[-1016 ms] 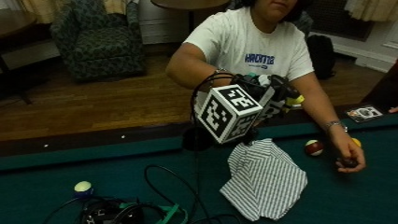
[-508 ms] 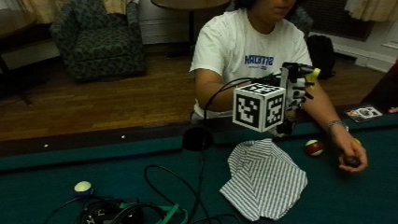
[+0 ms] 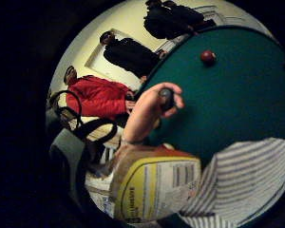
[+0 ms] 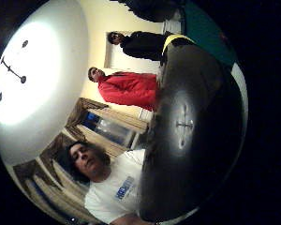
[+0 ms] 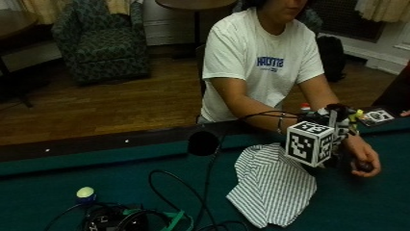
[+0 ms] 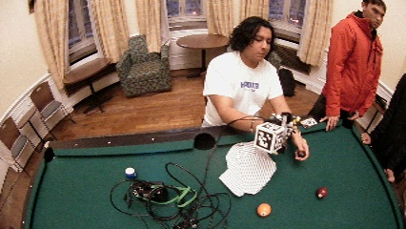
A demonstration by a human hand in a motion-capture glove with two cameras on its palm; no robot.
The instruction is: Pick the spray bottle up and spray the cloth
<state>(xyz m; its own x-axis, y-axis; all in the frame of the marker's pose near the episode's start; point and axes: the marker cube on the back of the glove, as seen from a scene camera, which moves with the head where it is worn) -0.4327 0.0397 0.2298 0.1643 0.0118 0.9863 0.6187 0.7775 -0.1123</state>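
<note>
Right now 1 gloved right hand point(image 5: 339, 126) is up just above the green felt worktop point(image 5: 96, 163), at the far corner of the cloth, holding 1 spray bottle with a yellow-and-white label point(image 3: 152, 185). The bottle sits close against the palm, clear of the felt, its body over the cloth's edge; from the outside view it's mostly hidden.

1 white cloth w/ thin dark stripes point(image 5: 272, 187) lies flat-ish and crumpled in the worktop's middle, its far corner near the rail.

1 bare left hand point(image 5: 362, 156) rests on the felt just beside the cloth's right side, curled round 1 dark ball point(image 5: 364, 166).

Balls loose on the felt: 1 red point(image 6: 322, 192), 1 orange point(image 6: 264, 209), both on the near side, apart from the cloth. 1 small blue-and-pale item point(image 5: 85, 193) sits well to the left, next to 1 tangle of black cables point(image 6: 165, 195).

1 side pocket point(image 5: 204, 142) in the far rail, near the cloth. Open felt lies betw. cloth and far right rail.
</note>
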